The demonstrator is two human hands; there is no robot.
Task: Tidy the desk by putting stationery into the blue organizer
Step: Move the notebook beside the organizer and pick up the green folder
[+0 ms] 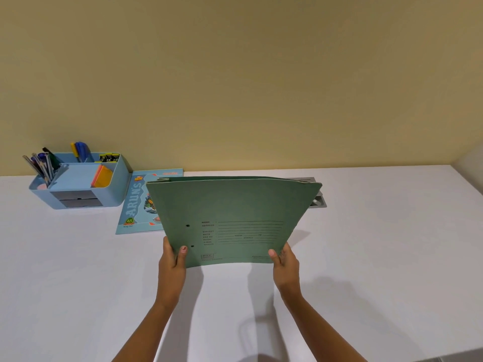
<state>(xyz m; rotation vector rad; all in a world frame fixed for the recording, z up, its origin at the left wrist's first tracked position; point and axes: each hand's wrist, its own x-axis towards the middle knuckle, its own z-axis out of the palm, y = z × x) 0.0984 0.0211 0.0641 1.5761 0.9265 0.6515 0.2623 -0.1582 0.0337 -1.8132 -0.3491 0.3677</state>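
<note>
Currently the left hand and right hand each pinch a near corner of the green folder, held above the worktop. Risk: it sags, slips, or strikes the blue organizer at 10 o'clock.

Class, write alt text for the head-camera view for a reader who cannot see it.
Two bare hands, left hand and right hand, hold a green file folder up by its lower corners above a white desk. Behind it lie a blue notebook and, at far left, a blue organizer holding pens and sticky notes.
</note>
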